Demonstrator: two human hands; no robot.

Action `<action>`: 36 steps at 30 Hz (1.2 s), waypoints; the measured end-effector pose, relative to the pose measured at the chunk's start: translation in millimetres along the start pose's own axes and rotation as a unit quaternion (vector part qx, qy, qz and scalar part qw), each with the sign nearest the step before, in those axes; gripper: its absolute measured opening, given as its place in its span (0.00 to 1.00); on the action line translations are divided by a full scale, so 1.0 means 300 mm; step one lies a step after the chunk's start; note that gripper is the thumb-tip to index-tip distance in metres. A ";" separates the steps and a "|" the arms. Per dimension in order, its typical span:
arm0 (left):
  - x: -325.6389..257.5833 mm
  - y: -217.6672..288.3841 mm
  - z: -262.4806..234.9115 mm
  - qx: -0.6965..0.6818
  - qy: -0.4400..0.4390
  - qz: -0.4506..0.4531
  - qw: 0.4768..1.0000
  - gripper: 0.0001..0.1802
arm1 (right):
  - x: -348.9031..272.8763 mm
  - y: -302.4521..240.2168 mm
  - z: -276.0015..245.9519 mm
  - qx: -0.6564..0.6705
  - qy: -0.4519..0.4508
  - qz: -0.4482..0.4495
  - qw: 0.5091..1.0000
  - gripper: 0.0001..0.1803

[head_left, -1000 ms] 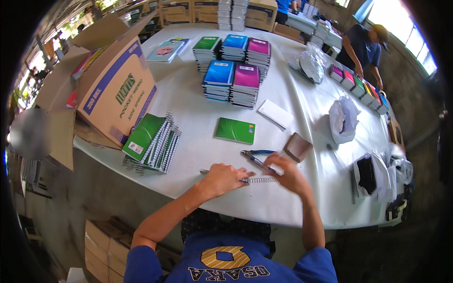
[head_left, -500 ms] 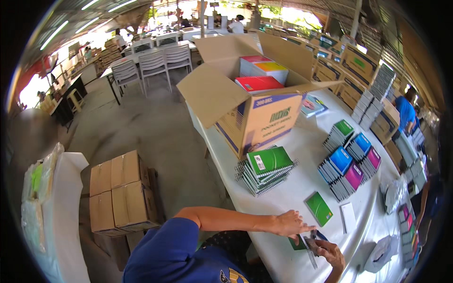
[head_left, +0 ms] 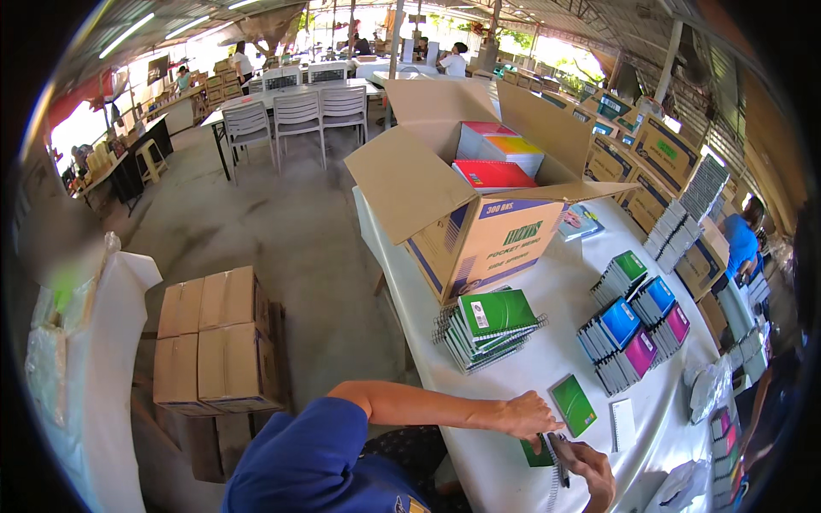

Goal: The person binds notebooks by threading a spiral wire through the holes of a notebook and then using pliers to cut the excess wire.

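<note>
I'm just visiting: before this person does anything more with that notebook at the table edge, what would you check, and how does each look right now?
1. Left hand steady on the table: ok, it rests flat by the green notebook.
2. Right hand has a grip on the spiral notebook: ok, fingers are closed around it.
3. Spiral notebook fully on the table: cannot tell, it sits at the near edge and is partly hidden.
4. Green stack stable: not ok, it is fanned and uneven.
5. Open box out of the way: ok, it stands farther up the table.
</note>
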State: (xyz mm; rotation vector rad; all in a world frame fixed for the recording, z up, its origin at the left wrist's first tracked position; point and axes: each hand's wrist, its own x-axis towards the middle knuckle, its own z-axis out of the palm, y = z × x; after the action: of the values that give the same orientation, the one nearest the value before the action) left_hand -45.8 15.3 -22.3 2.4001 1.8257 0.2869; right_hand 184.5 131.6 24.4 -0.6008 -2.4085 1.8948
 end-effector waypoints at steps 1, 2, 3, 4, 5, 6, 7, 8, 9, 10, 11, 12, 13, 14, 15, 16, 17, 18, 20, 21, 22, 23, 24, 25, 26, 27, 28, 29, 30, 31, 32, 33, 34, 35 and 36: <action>0.001 -0.009 0.007 0.001 0.002 -0.002 1.000 0.44 | -0.010 -0.007 0.022 0.134 -0.016 -0.104 0.985 0.40; -0.001 -0.021 0.014 -0.006 0.020 -0.004 1.000 0.44 | -0.006 -0.018 0.001 0.160 -0.050 -0.132 0.977 0.39; -0.008 -0.019 0.013 -0.015 0.031 -0.001 0.999 0.43 | 0.006 -0.015 -0.011 0.165 -0.047 -0.132 0.976 0.39; -0.009 -0.017 0.010 -0.015 0.026 0.001 1.000 0.43 | 0.027 -0.010 -0.023 0.031 -0.036 -0.047 0.998 0.39; -0.007 -0.016 0.005 -0.024 0.012 -0.002 1.000 0.43 | 0.041 -0.001 -0.023 -0.103 -0.025 0.039 0.994 0.39; -0.001 -0.017 -0.004 -0.032 0.005 -0.007 0.999 0.43 | 0.049 0.002 -0.020 -0.067 -0.025 0.003 0.997 0.38; 0.000 -0.019 -0.010 -0.032 0.007 -0.008 0.999 0.43 | 0.042 -0.001 -0.021 -0.069 -0.026 0.002 0.997 0.38; -0.002 -0.020 -0.015 -0.039 0.006 -0.015 0.999 0.43 | 0.027 -0.008 -0.022 -0.004 -0.026 -0.056 0.998 0.47; -0.007 -0.016 -0.017 -0.048 -0.001 -0.021 0.999 0.44 | 0.008 0.001 -0.007 0.066 -0.024 -0.112 0.991 0.57; -0.007 -0.015 -0.020 -0.049 -0.004 -0.019 0.999 0.44 | 0.008 0.040 0.008 0.097 0.030 -0.178 0.979 0.45; -0.006 -0.015 -0.025 -0.070 0.006 -0.016 0.997 0.46 | 0.015 0.078 0.019 0.119 0.079 -0.245 0.959 0.34; -0.006 -0.017 -0.030 -0.088 0.019 -0.014 0.996 0.50 | 0.062 0.043 -0.014 0.016 0.029 -0.125 0.992 0.32; -0.011 -0.021 -0.017 -0.087 0.019 -0.014 0.996 0.50 | 0.087 0.014 -0.028 -0.088 -0.022 -0.002 0.996 0.30; -0.024 -0.026 0.004 -0.094 0.063 -0.018 0.993 0.54 | 0.046 0.011 0.013 -0.093 0.023 -0.113 0.989 0.27; -0.033 -0.023 0.008 -0.103 0.105 -0.023 0.989 0.58 | -0.001 0.004 0.049 -0.108 0.077 -0.218 0.967 0.24; -0.034 -0.025 0.007 -0.105 0.104 -0.023 0.989 0.58 | 0.042 0.022 0.022 -0.012 0.028 -0.207 0.978 0.25; -0.034 -0.032 0.005 -0.184 0.117 -0.046 0.975 0.61 | 0.056 0.013 0.001 -0.028 0.008 -0.104 0.994 0.29; -0.039 -0.032 0.002 -0.262 0.128 -0.066 0.954 0.64 | 0.075 -0.047 0.005 -0.049 -0.014 0.001 0.999 0.34; -0.065 -0.034 0.014 -0.343 0.089 -0.101 0.930 0.65 | 0.086 -0.018 0.011 -0.050 0.006 0.029 0.998 0.36; -0.071 -0.040 0.029 -0.382 0.074 -0.120 0.913 0.65 | 0.093 -0.021 0.011 -0.058 0.021 0.055 0.997 0.38; -0.070 -0.047 0.042 -0.420 0.058 -0.137 0.895 0.65 | 0.080 -0.036 0.051 0.170 -0.029 -0.115 0.978 0.34; -0.069 -0.051 0.056 -0.438 0.127 -0.121 0.882 0.65 | 0.091 -0.026 0.024 0.169 -0.027 -0.115 0.979 0.34; -0.057 -0.048 0.084 -0.458 0.186 -0.101 0.864 0.65 | 0.093 0.006 -0.021 0.051 -0.010 -0.070 0.996 0.34; -0.059 -0.052 0.115 -0.465 0.172 -0.096 0.863 0.65 | 0.088 0.019 -0.021 -0.062 0.006 -0.017 0.998 0.33; -0.056 -0.068 0.142 -0.459 0.213 -0.075 0.860 0.63 | 0.104 0.029 -0.028 -0.097 0.015 -0.002 0.995 0.36; -0.041 -0.065 0.162 -0.458 0.253 -0.049 0.851 0.62 | 0.099 0.088 -0.044 -0.039 0.033 -0.016 0.999 0.39; -0.018 -0.055 0.164 -0.449 0.259 -0.050 0.854 0.60 | 0.061 0.206 -0.080 0.099 0.070 -0.052 0.991 0.39; -0.026 -0.059 0.167 -0.440 0.262 -0.062 0.857 0.59 | 0.069 0.191 -0.068 0.171 0.036 -0.112 0.978 0.41; -0.032 -0.064 0.182 -0.404 0.282 -0.053 0.869 0.58 | 0.079 0.142 -0.061 0.070 0.020 -0.081 0.994 0.39; -0.052 -0.077 0.195 -0.362 0.302 -0.048 0.880 0.58 | 0.117 0.019 -0.039 -0.084 -0.027 -0.017 0.996 0.36; -0.088 -0.082 0.173 -0.434 0.275 -0.081 0.854 0.58 | 0.153 -0.022 0.005 -0.121 -0.012 0.018 0.992 0.34; -0.097 -0.068 0.148 -0.506 0.244 -0.101 0.821 0.57 | 0.153 -0.017 0.005 -0.120 0.006 0.000 0.993 0.36; -0.081 -0.064 0.147 -0.518 0.229 -0.080 0.821 0.57 | 0.148 0.025 -0.022 -0.026 0.003 -0.035 0.999 0.36; -0.068 -0.058 0.147 -0.528 0.239 -0.078 0.811 0.57 | 0.083 0.062 -0.028 0.098 0.022 -0.092 0.991 0.34; -0.076 -0.059 0.148 -0.533 0.255 -0.090 0.801 0.58 | 0.092 0.033 -0.020 0.012 -0.002 -0.069 0.998 0.34</action>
State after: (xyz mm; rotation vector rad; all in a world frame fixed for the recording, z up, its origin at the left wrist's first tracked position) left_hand -58.6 -0.7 -71.0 1.3800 1.3590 1.5583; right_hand 163.1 147.7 10.6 -0.4189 -2.3576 1.8686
